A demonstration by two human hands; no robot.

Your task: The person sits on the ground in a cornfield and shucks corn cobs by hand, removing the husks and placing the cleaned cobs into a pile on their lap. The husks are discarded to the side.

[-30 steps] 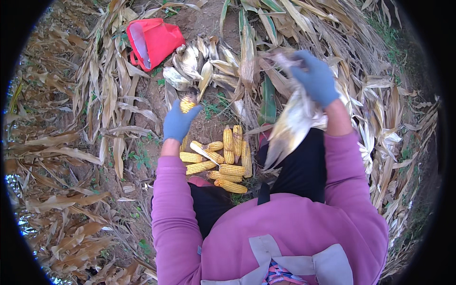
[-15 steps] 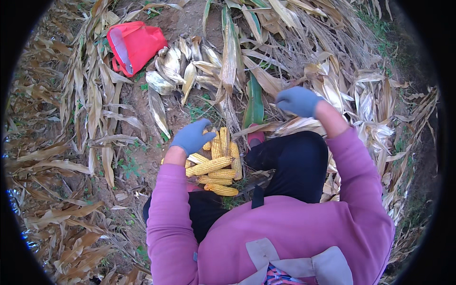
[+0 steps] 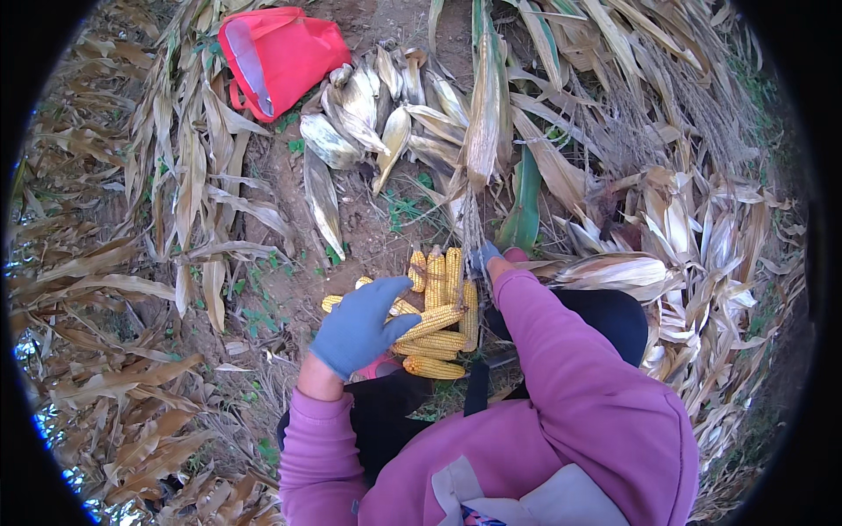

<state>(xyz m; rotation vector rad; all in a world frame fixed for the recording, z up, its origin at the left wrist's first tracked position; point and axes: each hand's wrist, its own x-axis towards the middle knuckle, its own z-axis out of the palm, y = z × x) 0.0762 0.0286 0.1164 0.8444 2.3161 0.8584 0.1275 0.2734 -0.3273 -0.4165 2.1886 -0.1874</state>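
My left hand (image 3: 358, 326), in a grey-blue glove, is over the left side of a pile of husked yellow corn cobs (image 3: 436, 282). Its thumb and fingers are spread apart with nothing between them. At the right edge of the pile, my right hand (image 3: 485, 257) reaches down beside a dry corn stalk (image 3: 472, 219). Only a bit of its glove shows, and its fingers are hidden. One cob (image 3: 430, 324) lies slanting across others under my left thumb.
Beyond the pile lie several unhusked ears (image 3: 355, 110) in pale dry husks. A red bag (image 3: 294, 57) rests at the far left of them. Stripped husks (image 3: 693, 237) heap up on the right, and dry corn leaves (image 3: 189, 167) cover the ground on the left.
My right hand has come down and left from over the husks on the right to the cob pile's edge. My left hand has moved slightly nearer to me. The view has shifted.
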